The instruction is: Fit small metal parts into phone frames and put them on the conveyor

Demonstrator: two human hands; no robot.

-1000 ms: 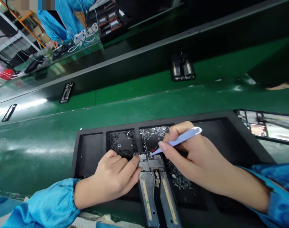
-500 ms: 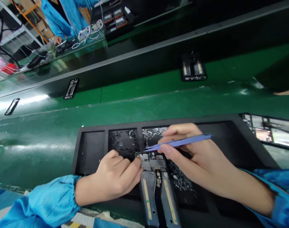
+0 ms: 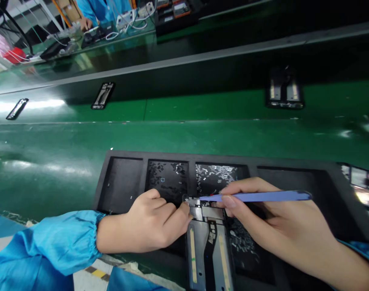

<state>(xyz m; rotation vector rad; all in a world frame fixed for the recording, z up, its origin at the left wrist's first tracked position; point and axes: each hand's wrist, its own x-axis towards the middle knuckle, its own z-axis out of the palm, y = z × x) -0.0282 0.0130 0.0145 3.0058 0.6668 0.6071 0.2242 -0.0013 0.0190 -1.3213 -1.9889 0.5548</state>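
Observation:
An opened phone chassis lies lengthwise over a black compartmented foam tray right in front of me. My left hand is curled, its fingertips pressing the top left corner of the chassis. My right hand pinches a pair of blue plastic tweezers, held almost level, with the tips at the top edge of the chassis near my left fingertips. Both sleeves are bright blue.
Tray compartments hold several small loose parts. A green conveyor belt runs behind the tray. Other phone frames and a dark holder sit on it. A second tray edge is at the right. A person in blue works far back.
The tweezers have tilted from pointing down-left to lying almost level, with the tips shifted left along the chassis top. My head has moved, so the scene slid right. The left hand stays put.

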